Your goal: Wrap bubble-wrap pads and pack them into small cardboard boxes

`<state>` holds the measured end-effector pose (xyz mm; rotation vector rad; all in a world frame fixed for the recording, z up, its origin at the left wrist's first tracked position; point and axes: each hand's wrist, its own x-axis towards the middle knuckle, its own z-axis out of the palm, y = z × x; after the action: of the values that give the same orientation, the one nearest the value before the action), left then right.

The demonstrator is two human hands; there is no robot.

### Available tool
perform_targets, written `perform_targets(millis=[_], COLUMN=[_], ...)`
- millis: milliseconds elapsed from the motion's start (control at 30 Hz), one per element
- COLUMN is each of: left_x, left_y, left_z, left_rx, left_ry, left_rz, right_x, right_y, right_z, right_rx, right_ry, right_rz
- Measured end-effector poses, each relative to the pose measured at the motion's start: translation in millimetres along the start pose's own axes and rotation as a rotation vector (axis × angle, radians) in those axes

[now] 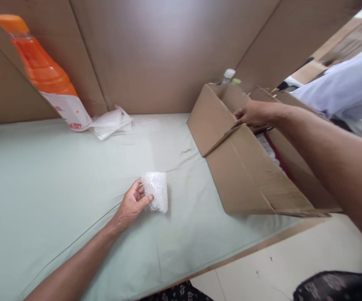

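Note:
My left hand [135, 200] is closed on a small bubble-wrap packet [157, 192], thumb over its front face and fingers behind it. The packet stands at the cloth surface; anything wrapped inside cannot be made out. Over on the right, my right hand [251, 113] grips the upper edge where two open cardboard boxes meet, the nearer cardboard box [246, 175] and the farther cardboard box [209, 121]. Its fingertips are partly hidden behind the cardboard. A white-capped bottle [228, 75] and a green cap [235, 82] show above the farther box.
An orange bottle [47, 77] with a white label stands at the back left, beside folded bubble wrap [111, 122]. Tall cardboard panels [168, 58] close off the back. Pale green cloth [74, 179] covers the table. Another person's light sleeve [347, 88] is at the far right.

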<state>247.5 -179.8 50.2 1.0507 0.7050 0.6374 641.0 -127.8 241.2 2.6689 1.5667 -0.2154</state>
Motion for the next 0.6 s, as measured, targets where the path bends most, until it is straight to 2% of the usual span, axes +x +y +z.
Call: perform_targets(millis=[67,167,233,300,367,400,433,500,533,600], left_x=[-0.1,-0.8,-2.7,-6.5,-11.5,-14.1,-16.4,-19.3,-19.4,-15.6], left_y=[-2.2,-2.4,4.3,19.8,42.7,55.4,67.6,87.0,93.4,101.3], left_z=[1.6,-1.5,-7.0,-10.5,-6.2,-0.2,8.3,28.4,37.1,44.1], left_rx=[0.004,-0.005,0.038,0.162,0.346,0.439,0.526,0.643,0.675,0.721], left_ry=[0.015,0.028,0.052,0.076,0.085,0.084,0.076,0.028,-0.014,-0.052], left_rz=[-0.006,-0.001,0.001,0.057,0.233,0.362,0.501,0.738,0.809,0.855], right_x=[-8.2,-23.7,-44.6,-76.0,-112.1,-129.2,-144.5,-166.9,-173.2,-174.8], right_y=[-0.3,2.1,2.5,-3.7,-20.3,-32.4,-46.4,-75.5,-88.0,-101.3], right_z=[-2.5,-17.3,-37.7,-61.0,-77.0,-79.5,-77.7,-63.4,-53.3,-35.1], right_rx=[-0.011,-0.013,0.071,0.179,0.231,0.234,0.242,0.291,0.315,0.345], right_ry=[-0.065,-0.041,0.084,0.293,0.479,0.528,0.531,0.403,0.295,0.110], right_rz=[-0.012,-0.015,-0.027,-0.043,-0.089,-0.145,-0.232,-0.444,-0.541,-0.658])
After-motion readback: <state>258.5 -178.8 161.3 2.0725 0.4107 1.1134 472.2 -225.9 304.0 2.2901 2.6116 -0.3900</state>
